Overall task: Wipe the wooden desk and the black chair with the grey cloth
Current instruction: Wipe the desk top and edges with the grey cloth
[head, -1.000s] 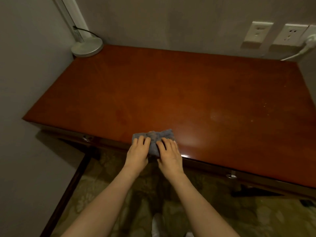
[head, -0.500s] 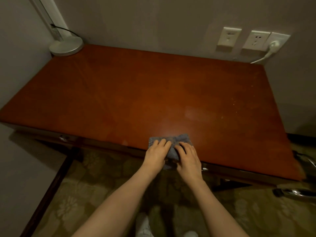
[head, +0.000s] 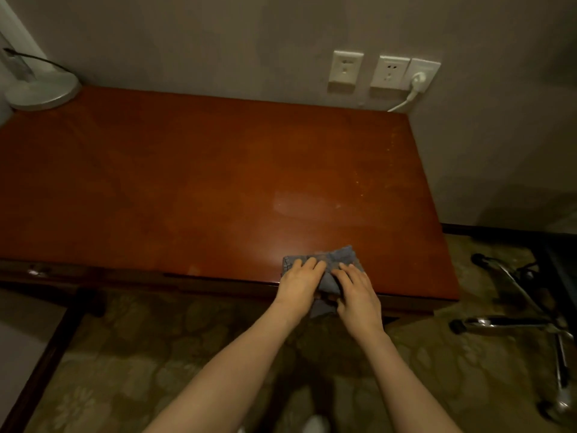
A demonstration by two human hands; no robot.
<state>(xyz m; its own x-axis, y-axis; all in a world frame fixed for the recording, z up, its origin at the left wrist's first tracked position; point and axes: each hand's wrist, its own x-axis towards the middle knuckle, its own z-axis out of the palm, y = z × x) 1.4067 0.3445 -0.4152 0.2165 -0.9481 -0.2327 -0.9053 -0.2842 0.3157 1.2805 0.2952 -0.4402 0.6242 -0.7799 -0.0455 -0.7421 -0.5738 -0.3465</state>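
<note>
Pressing left hand point(head: 299, 284), right hand point(head: 359, 295) flat on grey cloth point(head: 339, 256), desk point(head: 218, 182) edge

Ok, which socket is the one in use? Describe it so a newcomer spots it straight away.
Start at the wooden desk and look up the grey wall behind its far right corner, where three white socket plates sit in a row. It is the rightmost plate, the only one with a white plug in it and a cord trailing down.
</note>
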